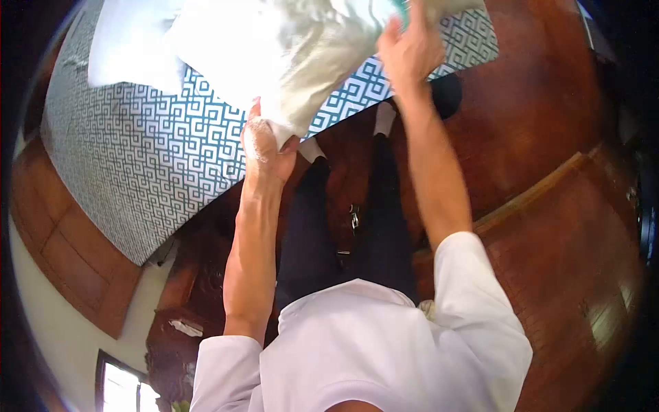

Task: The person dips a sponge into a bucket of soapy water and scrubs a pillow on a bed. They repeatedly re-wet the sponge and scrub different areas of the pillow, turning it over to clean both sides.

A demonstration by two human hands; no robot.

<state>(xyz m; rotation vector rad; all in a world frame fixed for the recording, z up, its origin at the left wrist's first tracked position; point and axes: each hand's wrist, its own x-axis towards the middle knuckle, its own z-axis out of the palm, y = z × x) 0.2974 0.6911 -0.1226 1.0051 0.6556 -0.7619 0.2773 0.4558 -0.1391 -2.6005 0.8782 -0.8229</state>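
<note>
Head view, and the left hand grasps the near corner of a creased cream-white cloth just ahead on a blue-and-white geometric-patterned cover, likely soft, light, best held by its edges, while the blurred right hand: can't tell!

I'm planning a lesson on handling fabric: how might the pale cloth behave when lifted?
The pale cloth will probably flop, given its soft creases. If the left hand lifts its near edge, the rest would likely sag.
</note>
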